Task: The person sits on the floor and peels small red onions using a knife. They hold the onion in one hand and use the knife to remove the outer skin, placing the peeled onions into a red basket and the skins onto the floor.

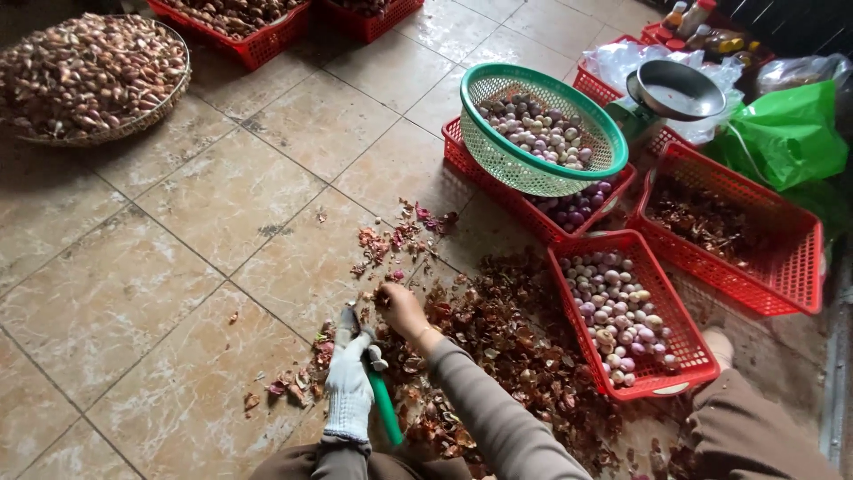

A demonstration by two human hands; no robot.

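- Gloved left hand [348,384], nearest, points forward, fingers wrapped round a green-handled tool [384,406].
- Right hand [402,308], bare, arm stretched forward, fingertips pinched on something small at the heap of peels [498,342]; what it is cannot be told.
- Peeled shallots fill the red basket [689,366] to the right.

Single head cam looking steeply down, facing fwd over tiled floor [178,267]; hands close, baskets [782,258] further off.
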